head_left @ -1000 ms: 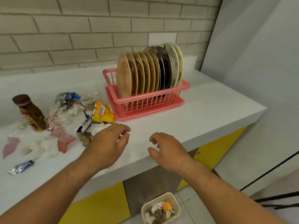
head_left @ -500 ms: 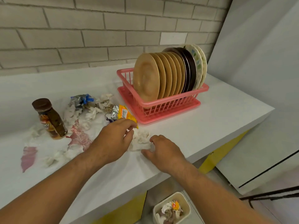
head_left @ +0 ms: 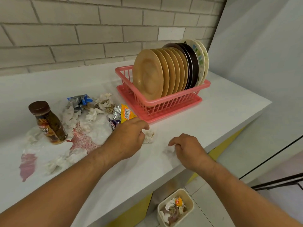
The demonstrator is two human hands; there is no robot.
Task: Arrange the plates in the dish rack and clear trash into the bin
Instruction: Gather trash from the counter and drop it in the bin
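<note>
Rack: the pink plastic dish rack (head_left: 172,102) holds the round tan, dark and flowery plates (head_left: 147,76) standing up.
Bin: the cream plastic bin (head_left: 181,190) on the floor holds trash.
Counter: a brown plastic bottle (head_left: 49,123) stands by crumpled wrappers and tissues (head_left: 91,110).
Left hand (head_left: 129,140): pinches a crumpled white tissue wad (head_left: 148,135).
Right hand (head_left: 188,149): fingers curled; can't tell if it holds anything.

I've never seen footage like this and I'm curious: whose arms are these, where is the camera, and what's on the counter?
No machine here: a person wears one camera on the head, looking down at their own bare arms. The left hand touches a crumpled tissue with curled fingers; the right hand touches a fainter white wad likewise; a firm grip is unclear. On the white counter stand a pink dish rack full of upright plates, a brown bottle and scattered wrappers. A bin with trash sits on the floor below.
</note>
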